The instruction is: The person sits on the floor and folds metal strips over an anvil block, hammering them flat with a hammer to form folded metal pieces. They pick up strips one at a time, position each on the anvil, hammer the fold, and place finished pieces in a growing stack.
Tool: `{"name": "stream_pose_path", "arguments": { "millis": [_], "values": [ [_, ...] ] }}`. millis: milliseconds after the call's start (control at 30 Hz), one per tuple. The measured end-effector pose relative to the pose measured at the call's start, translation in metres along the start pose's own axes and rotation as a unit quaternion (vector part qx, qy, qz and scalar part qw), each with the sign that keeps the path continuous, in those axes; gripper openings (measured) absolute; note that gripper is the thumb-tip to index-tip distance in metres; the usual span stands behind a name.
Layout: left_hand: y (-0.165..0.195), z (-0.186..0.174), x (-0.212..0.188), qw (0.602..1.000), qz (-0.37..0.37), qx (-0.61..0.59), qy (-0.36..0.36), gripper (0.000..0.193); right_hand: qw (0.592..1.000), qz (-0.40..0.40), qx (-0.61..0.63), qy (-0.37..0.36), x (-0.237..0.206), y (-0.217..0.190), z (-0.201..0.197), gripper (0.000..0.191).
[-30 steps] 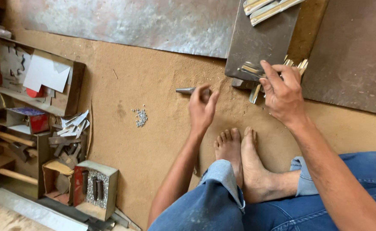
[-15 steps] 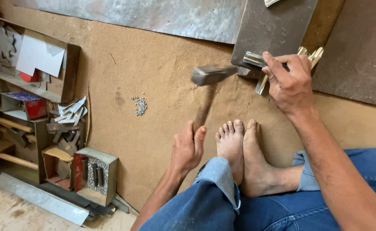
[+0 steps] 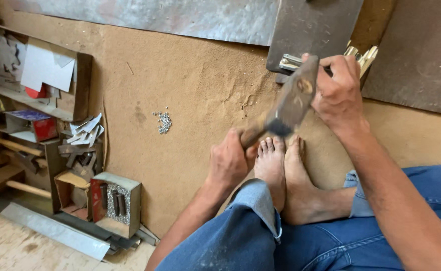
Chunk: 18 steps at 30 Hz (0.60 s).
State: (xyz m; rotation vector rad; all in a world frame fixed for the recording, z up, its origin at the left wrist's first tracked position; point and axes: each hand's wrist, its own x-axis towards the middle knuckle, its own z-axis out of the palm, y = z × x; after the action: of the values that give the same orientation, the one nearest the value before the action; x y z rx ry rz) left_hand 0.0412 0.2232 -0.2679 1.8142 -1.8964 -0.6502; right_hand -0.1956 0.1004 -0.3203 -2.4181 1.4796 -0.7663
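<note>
Hammer (image 3: 293, 103) now raised over feet (image 3: 280, 170).

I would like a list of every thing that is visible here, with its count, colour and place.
hammer: one, dark head, wooden handle, held in the left hand, raised over the metal pieces
metal pieces: a small bundle, silver and brass, under the right hand on the dark plate
dark plate: one, grey-brown, top centre
small rivets: one loose pile, silver, on the brown board
brown board: one, tan, the work surface
open boxes: several, wooden and card, at left
feet: two, bare, centre
left hand: one, grips the hammer handle
right hand: one, holds the metal pieces
</note>
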Motion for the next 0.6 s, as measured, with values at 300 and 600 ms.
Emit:
{"name": "stream_pose_path", "arguments": {
  "millis": [300, 600],
  "values": [
    [0.017, -0.044, 0.008, 0.989, 0.012, -0.136, 0.048, 0.023, 0.999, 0.008, -0.024, -0.035, -0.014, 0.019, 0.022, 0.028],
    [-0.045, 0.032, 0.026, 0.998, -0.057, -0.006, -0.025, 0.027, 1.000, 0.006, -0.002, -0.017, -0.011, 0.019, 0.018, 0.030]
  ]
}}
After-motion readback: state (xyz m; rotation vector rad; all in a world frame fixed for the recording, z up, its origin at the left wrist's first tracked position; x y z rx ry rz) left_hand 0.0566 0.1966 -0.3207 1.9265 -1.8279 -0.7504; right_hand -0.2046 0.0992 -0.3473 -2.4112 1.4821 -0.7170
